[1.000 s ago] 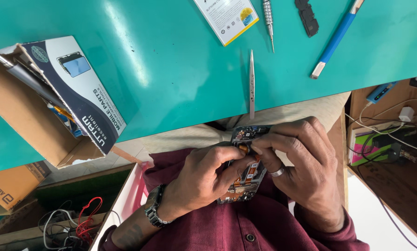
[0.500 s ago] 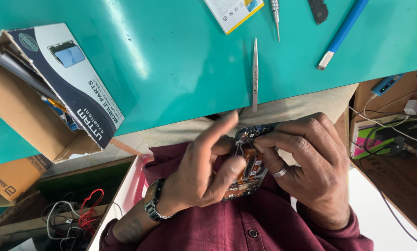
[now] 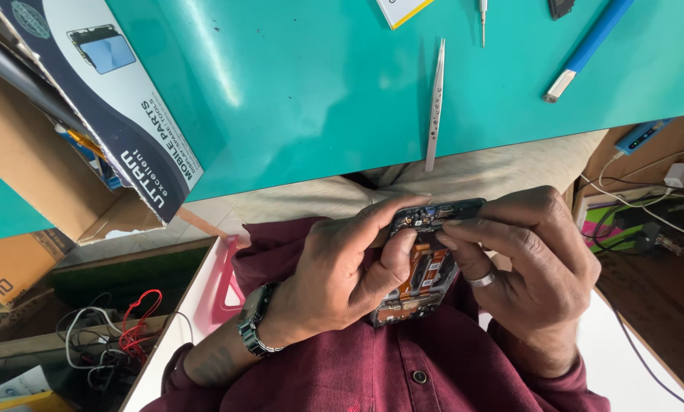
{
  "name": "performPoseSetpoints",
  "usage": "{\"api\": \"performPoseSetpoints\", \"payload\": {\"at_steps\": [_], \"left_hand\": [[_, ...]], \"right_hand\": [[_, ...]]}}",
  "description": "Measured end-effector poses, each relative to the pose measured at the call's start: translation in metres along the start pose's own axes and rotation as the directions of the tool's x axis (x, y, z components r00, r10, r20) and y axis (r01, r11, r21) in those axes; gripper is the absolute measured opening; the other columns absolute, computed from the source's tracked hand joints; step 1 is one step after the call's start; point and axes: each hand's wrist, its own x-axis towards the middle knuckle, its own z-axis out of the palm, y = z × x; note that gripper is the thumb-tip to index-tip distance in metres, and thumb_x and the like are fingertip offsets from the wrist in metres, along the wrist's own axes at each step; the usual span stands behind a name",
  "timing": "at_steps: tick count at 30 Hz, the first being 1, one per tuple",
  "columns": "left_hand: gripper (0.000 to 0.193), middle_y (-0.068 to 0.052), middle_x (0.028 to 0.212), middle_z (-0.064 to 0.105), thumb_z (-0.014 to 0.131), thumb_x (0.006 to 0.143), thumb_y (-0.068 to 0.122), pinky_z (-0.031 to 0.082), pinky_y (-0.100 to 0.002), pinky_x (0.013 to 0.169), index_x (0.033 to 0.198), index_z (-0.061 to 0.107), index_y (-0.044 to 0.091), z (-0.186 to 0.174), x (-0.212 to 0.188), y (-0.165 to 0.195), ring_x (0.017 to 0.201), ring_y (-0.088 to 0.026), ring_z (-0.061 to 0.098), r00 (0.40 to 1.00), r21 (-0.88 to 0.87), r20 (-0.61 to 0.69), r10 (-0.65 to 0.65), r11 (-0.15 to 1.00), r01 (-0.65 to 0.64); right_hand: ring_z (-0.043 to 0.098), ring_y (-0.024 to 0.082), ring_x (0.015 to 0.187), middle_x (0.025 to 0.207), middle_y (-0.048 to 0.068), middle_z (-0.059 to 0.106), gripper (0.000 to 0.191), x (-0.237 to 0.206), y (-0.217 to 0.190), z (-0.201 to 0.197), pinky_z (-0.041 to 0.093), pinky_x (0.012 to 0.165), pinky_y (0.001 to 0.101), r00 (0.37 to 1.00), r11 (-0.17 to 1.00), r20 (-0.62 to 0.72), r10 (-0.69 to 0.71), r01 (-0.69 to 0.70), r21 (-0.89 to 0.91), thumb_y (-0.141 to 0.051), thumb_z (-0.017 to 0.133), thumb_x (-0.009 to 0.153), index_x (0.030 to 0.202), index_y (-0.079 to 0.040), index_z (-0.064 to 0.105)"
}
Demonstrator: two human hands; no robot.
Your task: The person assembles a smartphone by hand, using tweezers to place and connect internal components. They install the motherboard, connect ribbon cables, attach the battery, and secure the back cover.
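Observation:
An opened phone (image 3: 422, 267), its back cover off and its boards and orange flex cables bare, is held close to my chest below the teal table's edge. My left hand (image 3: 342, 275), with a wristwatch, grips its left side, thumb pressed on the inner parts. My right hand (image 3: 529, 267), wearing a ring, holds the right side and top edge, fingertips on the upper board. Metal tweezers (image 3: 434, 103) lie on the teal mat (image 3: 304, 91) just above the hands.
A dark parts box (image 3: 98, 91) sits on an open cardboard box (image 3: 29, 152) at the left. A blue-handled tool (image 3: 586, 47) and a screwdriver tip (image 3: 482, 15) lie at the top right. Tangled wires (image 3: 121, 336) fill a bin at lower left; cables and chargers (image 3: 647, 206) lie right.
My left fingers, which were lifted over the phone, have come down onto its left side. The phone stays in both hands; the view has shifted slightly.

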Motion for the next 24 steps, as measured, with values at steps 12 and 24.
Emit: {"api": "performPoseSetpoints", "payload": {"at_steps": [12,24], "left_hand": [[0.038,-0.008,0.093,0.073,0.063,0.113,0.014,0.058,-0.025,0.063,0.147,0.051,0.002,0.005,-0.003,-0.007,0.073,-0.010,0.072,0.991,0.063,-0.017,0.136,0.989,-0.135],[0.043,-0.006,0.090,0.070,0.066,0.111,0.011,0.056,-0.026,0.061,0.148,0.048,0.000,0.005,-0.003,-0.008,0.071,-0.011,0.071,0.983,0.112,-0.002,0.186,0.976,-0.185]], "right_hand": [[0.060,0.019,0.085,0.092,0.004,0.064,0.025,-0.010,0.004,0.005,0.046,0.070,0.0327,1.000,0.996,0.009,-0.003,0.003,-0.087,-0.008,0.090,0.079,0.095,-0.007,0.071],[0.060,0.020,0.086,0.093,0.005,0.065,0.022,-0.014,0.008,0.007,0.044,0.070,0.0329,0.999,0.990,-0.007,-0.036,0.034,-0.133,-0.005,0.088,0.083,0.096,-0.007,0.070]]}}
